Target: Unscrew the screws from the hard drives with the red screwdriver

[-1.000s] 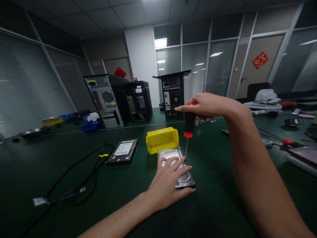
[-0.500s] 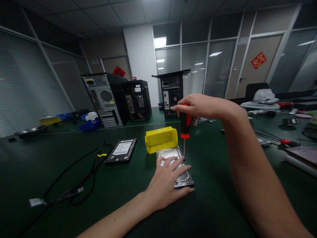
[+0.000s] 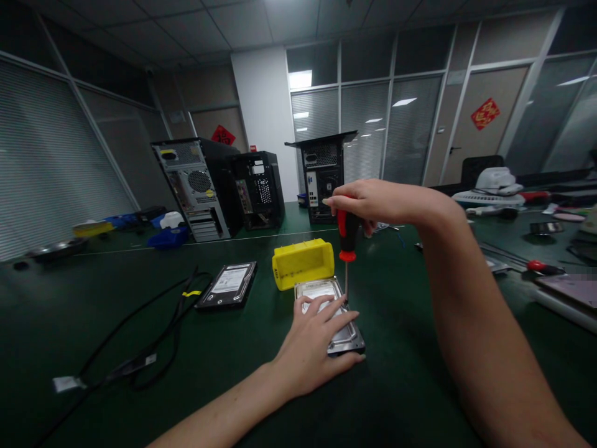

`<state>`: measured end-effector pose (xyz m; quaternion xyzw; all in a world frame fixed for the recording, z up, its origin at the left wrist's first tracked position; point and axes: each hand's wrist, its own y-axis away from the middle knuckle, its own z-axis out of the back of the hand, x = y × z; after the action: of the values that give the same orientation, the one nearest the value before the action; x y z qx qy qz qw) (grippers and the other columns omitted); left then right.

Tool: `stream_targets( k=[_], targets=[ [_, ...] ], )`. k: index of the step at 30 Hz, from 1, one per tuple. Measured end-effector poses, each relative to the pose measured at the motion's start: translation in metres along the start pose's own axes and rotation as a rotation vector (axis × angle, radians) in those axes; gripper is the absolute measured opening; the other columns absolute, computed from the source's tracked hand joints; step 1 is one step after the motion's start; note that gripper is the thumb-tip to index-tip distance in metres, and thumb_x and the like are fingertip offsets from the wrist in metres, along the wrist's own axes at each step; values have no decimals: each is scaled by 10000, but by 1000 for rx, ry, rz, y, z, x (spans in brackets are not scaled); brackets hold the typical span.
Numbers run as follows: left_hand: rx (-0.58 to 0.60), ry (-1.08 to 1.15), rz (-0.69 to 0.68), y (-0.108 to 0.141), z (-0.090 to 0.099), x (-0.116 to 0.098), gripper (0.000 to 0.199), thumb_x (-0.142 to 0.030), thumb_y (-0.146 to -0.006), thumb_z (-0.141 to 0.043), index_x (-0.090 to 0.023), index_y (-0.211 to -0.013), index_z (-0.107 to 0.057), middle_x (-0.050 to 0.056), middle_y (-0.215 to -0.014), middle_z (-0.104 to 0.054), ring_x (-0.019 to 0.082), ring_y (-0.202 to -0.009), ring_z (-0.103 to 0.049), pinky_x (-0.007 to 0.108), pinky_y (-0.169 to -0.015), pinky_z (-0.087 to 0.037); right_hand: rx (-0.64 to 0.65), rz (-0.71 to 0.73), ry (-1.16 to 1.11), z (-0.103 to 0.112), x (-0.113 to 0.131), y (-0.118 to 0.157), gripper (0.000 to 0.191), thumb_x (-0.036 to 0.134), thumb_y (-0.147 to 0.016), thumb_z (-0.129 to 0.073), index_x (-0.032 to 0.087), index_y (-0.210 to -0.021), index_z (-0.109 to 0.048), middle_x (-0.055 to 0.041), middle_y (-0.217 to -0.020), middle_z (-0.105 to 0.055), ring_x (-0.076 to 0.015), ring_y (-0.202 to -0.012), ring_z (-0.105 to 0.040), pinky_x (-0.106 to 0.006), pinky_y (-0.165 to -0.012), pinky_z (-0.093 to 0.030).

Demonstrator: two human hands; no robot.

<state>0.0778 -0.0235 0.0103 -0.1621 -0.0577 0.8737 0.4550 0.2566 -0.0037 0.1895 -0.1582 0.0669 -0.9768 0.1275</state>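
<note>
A silver hard drive [image 3: 346, 338] lies on the green table, its label partly covered by my left hand [image 3: 313, 339]. That hand rests flat with the fingers spread across the drive, the thumb along its near edge. Above it, my right hand [image 3: 357, 202] is wrapped round the red and black handle of a screwdriver [image 3: 347, 239] from the top. The shaft stands upright, its tip on the right edge of the drive near my left fingertips. Just behind the drive, a yellow plastic bin [image 3: 303, 264] lies on its side, touching or almost touching it.
To the left lie a second hard drive [image 3: 227, 285] and a black cable [image 3: 175, 317] with a yellow tie. Several computer cases [image 3: 198, 186] stand at the back. On the right are another screwdriver [image 3: 543, 267] and a white and teal device [image 3: 494, 190].
The screwdriver handle has turned in my right hand, its red stripe now facing left. My left hand and the drive have stayed in place.
</note>
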Motion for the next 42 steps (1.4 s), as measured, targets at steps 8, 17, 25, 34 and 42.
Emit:
stream_targets(
  k=[8,17,25,34,42],
  targets=[
    [-8,-14,-2,-1,-1,0,559,-539,-799,-577,-345,-1304,-438,14,-1424,-416,300,-1285,-344,587,-1023,-195,10,2,-39,2,2,8,528,525,-904,-224,139,-990,-574,-91,-898,-630,-137,-560,-581,-281,-527,-455],
    [6,-3,7,-1,1,-1,556,-529,-802,-579,-349,-1308,-435,11,-1427,-411,307,-1291,-336,591,-1025,-190,42,107,-89,1,-2,0,368,458,-888,-374,162,-1000,-561,-52,-900,-619,-99,-511,-588,-233,-504,-483],
    [18,0,5,-1,4,-3,559,-515,-806,-581,-346,-1318,-430,18,-1432,-403,320,-1288,-340,595,-1025,-195,55,-55,-71,3,-10,3,657,716,-796,-285,142,-975,-549,-90,-799,-640,-154,-520,-584,-293,-516,-468],
    [19,-14,2,-2,4,-3,555,-518,-809,-577,-339,-1314,-434,19,-1429,-408,317,-1289,-336,587,-1026,-200,97,71,-104,4,-10,3,442,551,-839,-423,186,-1074,-507,-61,-893,-639,-109,-528,-551,-233,-476,-440],
    [20,-13,7,-2,4,-3,562,-514,-805,-585,-342,-1317,-428,11,-1432,-404,313,-1290,-337,585,-1026,-200,88,-43,-67,4,-11,1,705,759,-764,-280,126,-819,-587,-83,-644,-601,-147,-501,-560,-270,-468,-434]
  ],
)
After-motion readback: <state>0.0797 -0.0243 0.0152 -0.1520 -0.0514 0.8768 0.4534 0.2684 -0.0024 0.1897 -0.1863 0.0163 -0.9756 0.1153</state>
